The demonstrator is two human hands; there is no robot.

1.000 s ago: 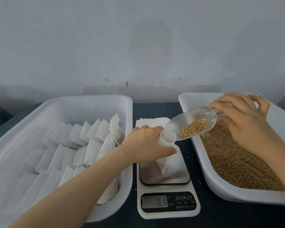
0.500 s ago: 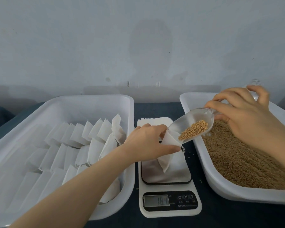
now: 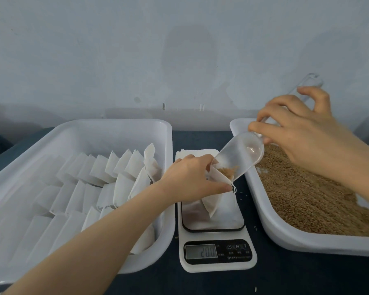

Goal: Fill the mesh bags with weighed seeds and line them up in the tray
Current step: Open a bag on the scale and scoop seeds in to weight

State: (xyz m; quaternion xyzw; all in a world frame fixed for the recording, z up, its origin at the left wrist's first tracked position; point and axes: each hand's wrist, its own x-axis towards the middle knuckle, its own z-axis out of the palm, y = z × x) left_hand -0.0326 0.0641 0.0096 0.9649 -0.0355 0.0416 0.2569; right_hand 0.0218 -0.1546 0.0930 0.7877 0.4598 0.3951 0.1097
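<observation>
Nearest, on a dark table [image 3: 285, 277]: a white scale [image 3: 217, 267], display [image 3: 201, 251] lit, digits too blurred to read for sure. On its plate, a white mesh bag [image 3: 216, 196], bottom resting there, mouth raised and open. Pinched at the rim by the left hand [image 3: 192, 179], reaching in from the near left, thumb and fingers clamped on the cloth.

Tipped into that mouth from the right: a clear plastic scoop [image 3: 241, 158], lip down, with a small heap of seeds [image 3: 227, 170] at the lip, right at the bag's opening. Gripped by the handle in the right hand [image 3: 303, 133], fingers curled round it, handle end poking out above the hand.

Left of the scale: a white tray [image 3: 115, 128] with rows of filled bags [image 3: 107, 173] leaning one on another. Right of the scale: a second tray [image 3: 285, 237] with a bed of loose grain [image 3: 307, 199]. A few stray grains [image 3: 243, 194] on the table between scale and right tray.

Just behind the scale: a flat stack of empty bags [image 3: 198, 152]. Farthest back: a pale wall [image 3: 179, 60].
</observation>
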